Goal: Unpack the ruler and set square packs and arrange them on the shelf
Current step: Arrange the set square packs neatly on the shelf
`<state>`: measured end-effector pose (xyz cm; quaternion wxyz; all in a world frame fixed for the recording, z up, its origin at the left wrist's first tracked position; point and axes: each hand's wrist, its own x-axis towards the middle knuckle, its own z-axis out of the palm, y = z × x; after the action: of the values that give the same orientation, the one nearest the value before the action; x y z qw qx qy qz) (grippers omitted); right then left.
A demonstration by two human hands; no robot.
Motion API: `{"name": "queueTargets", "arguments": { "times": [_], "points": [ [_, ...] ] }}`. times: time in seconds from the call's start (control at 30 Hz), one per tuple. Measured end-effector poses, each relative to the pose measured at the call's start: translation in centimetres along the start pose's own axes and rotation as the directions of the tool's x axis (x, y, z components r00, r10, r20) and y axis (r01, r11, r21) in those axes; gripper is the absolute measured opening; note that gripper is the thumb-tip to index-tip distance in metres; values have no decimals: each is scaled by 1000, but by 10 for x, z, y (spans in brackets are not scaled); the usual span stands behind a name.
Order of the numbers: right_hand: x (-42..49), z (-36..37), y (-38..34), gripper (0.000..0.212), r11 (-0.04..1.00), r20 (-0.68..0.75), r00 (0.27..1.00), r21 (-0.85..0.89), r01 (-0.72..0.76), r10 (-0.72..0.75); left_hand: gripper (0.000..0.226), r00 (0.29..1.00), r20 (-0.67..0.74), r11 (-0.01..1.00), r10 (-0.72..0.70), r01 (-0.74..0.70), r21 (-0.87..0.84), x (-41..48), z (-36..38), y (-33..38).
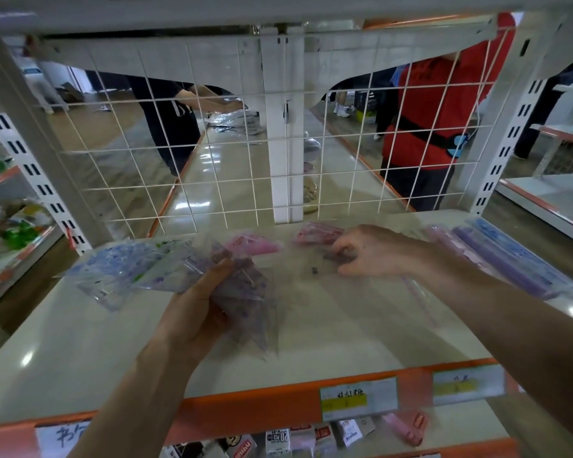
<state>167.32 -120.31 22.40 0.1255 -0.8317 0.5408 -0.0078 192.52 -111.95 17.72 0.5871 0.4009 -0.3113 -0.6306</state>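
Head view: at centre frame the left hand (196, 302) grips a clear purple-tinted set square pack (245, 299) above the white shelf (80, 342). The right hand (368, 252), well apart from it at centre right, lies with bent fingers on a clear wrapper (315, 276); motion blur hides whether it grips. A blue pack (123, 269) lies at left, pink packs (255, 246) behind, and purple ruler packs (510, 262) at right. A wire grid (212, 160) backs the shelf.

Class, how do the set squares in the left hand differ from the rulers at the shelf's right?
The set squares are triangular; the rulers long and narrow. The left hand holds the set squares; the rulers lie flat on the shelf. Both are purplish, in clear packs.
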Motion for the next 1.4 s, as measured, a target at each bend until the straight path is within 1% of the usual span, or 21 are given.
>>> {"name": "queueTargets", "arguments": {
  "times": [0.13, 0.2, 0.23, 0.3, 0.37, 0.4, 0.47, 0.53, 0.57, 0.63, 0.7, 0.8, 0.87, 0.93, 1.07, 1.1, 1.13, 1.23, 1.27, 1.33, 1.4],
  "points": [
    [4, 3, 3, 26, 999, 19, 1000, -31, 5, -4, 23, 1000, -2, 1000, -15, 15, -20, -1, 0, 1],
    [1, 0, -5, 29, 995, -1, 999, -90, 47, -47, 31, 1000, -6, 999, -25, 25, -44, -1, 0, 1],
    [-1, -1, -13, 33, 995, -33, 996, -60, 81, -83, 37, 999, -17, 997, -27, 26, -66, -1, 0, 1],
    [-9, -2, -38, 43, 973, -122, 986, 188, 135, -113, 38, 998, -50, 995, -27, 22, -100, -2, 2, 3],
    [-15, 1, -69, 44, 857, -178, 972, 464, 222, -156, 38, 998, -68, 995, -5, -2, -97, -4, 5, 7],
    [-16, 6, -84, 43, 810, -170, 966, 527, 257, -196, 39, 997, -68, 995, 25, -31, -93, -4, 4, 8],
    [-8, 20, -106, 44, 779, -181, 959, 560, 282, -217, 34, 996, -70, 996, 64, -68, -56, -4, 1, 9],
    [5, 31, -123, 42, 767, -252, 957, 583, 268, -143, 30, 995, -48, 996, 84, -85, -30, -7, -3, 14],
    [12, 36, -128, 37, 734, -266, 957, 626, 261, -114, 29, 996, -32, 996, 88, -89, -21, -9, -6, 17],
    [20, 43, -139, 23, 604, -256, 958, 746, 281, -130, 25, 998, -38, 999, 53, -53, -11, -12, -17, 23],
    [25, 51, -145, 14, 493, -279, 949, 811, 314, -146, 30, 999, -46, 1000, -14, 13, -27, -18, -26, 27],
    [27, 62, -147, 8, 372, -354, 929, 852, 369, -109, 28, 997, -41, 994, -59, 55, -89, -22, -32, 29],
    [26, 66, -148, 15, 328, -413, 907, 848, 416, -83, 24, 996, -14, 991, -85, 84, -104, -22, -32, 28],
    [26, 68, -147, 16, 336, -476, 877, 817, 469, -67, 21, 991, 9, 986, -134, 134, -96, -19, -32, 28],
    [26, 70, -147, 10, 388, -565, 823, 748, 538, -51, 28, 983, 37, 978, -179, 181, -100, -17, -34, 27],
    [26, 69, -147, 9, 384, -561, 827, 757, 529, -35, 29, 983, 34, 979, -179, 181, -94, -16, -33, 26],
    [25, 67, -146, 7, 359, -524, 852, 795, 490, -3, 31, 985, 20, 981, -172, 174, -86, -16, -32, 26],
    [22, 61, -142, 19, 236, -269, 960, 941, 244, 81, 40, 993, -61, 988, -101, 92, -127, -13, -34, 26],
    [21, 60, -140, 21, 230, -203, 977, 956, 183, 69, 41, 992, -97, 985, -76, 59, -163, -12, -36, 27],
    [16, 58, -140, 17, 239, -103, 995, 966, 101, -4, 30, 990, -134, 971, -34, 2, -238, -11, -38, 29],
    [12, 59, -143, 18, 271, -78, 996, 958, 90, -52, 19, 992, -121, 958, -21, -15, -286, -12, -39, 31]
  ]
}}
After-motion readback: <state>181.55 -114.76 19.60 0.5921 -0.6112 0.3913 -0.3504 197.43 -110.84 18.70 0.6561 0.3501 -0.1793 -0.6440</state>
